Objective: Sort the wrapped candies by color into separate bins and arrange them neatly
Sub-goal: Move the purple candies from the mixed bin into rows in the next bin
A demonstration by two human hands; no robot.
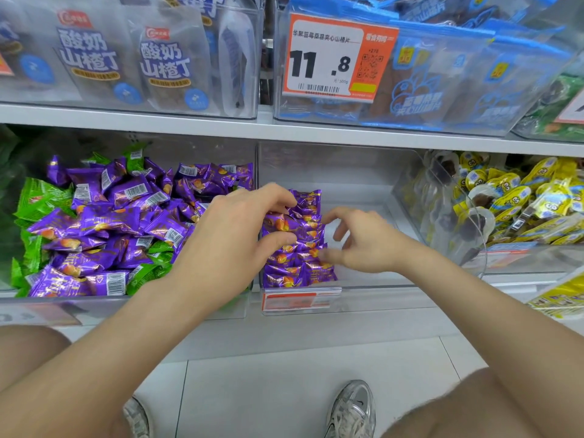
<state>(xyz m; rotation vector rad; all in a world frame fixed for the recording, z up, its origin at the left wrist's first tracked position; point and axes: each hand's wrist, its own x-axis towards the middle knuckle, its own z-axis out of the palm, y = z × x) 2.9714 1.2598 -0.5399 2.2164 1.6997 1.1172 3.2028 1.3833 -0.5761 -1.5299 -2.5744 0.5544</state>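
At nine o'clock, the left clear plastic bin (pixel 94 303) holds a loose heap of purple foil-wrapped candies (pixel 120 216), too many and too overlapped to count. Green foil-wrapped candies (pixel 41 197) are mixed in along its nine and six o'clock edges. The left hand (pixel 234 229) reaches from seven o'clock across the divider, palm down. Its fingers are curled, and the forefinger and thumb clamp the near side of a row of purple wrapped candies (pixel 297 248). That single row, roughly eight pieces packed edge to edge, runs from twelve to six o'clock along the left wall of the middle clear plastic bin (pixel 347 172), at the picture's centre. The right hand (pixel 363 241) comes in from five o'clock, slightly blurred. Its fingers are spread and loosely bent around nothing, and the thumb tip touches the row's right edge. At three o'clock, a third clear plastic bin (pixel 442 197) is filled with yellow wrapped sweets (pixel 537 197). Above, at one o'clock, one orange-and-white price card (pixel 331 58) reads 11.8.
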